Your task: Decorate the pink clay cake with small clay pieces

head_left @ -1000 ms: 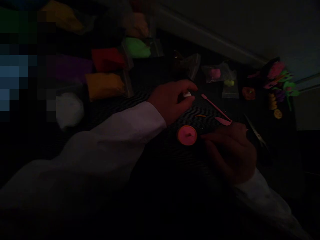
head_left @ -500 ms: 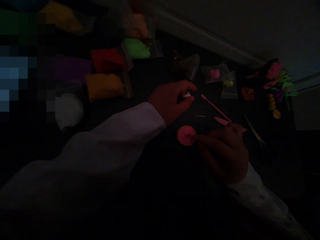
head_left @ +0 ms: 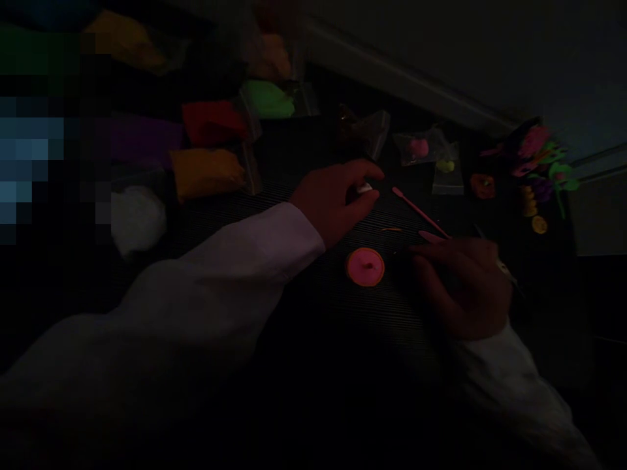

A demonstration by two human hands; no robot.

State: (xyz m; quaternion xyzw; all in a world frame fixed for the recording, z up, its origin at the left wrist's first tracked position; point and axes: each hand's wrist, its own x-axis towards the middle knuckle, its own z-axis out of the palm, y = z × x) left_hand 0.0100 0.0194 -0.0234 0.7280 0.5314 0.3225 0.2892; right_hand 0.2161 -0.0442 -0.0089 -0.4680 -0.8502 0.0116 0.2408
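The scene is very dark. My left hand (head_left: 336,199), in a white sleeve, rests on the black ribbed mat (head_left: 294,215), its fingers curled round a small white lump of clay (head_left: 364,188). My right hand (head_left: 463,281) lies to the right of a round pink clay disc with an orange rim (head_left: 365,266), a little apart from it. Its fingers are bent, and I cannot make out whether they hold anything. Two pink modelling tools (head_left: 416,209) lie just beyond it.
Bags of clay lie at the back left: green (head_left: 267,98), red (head_left: 213,122), orange (head_left: 206,172), purple (head_left: 144,137), white (head_left: 137,219). Small bags (head_left: 431,153) and finished clay flowers (head_left: 541,163) sit at the back right. Scissors (head_left: 504,264) lie beside my right hand.
My right hand touched the disc's edge half a second ago and has drawn back to the right. My left hand has stayed on the white lump.
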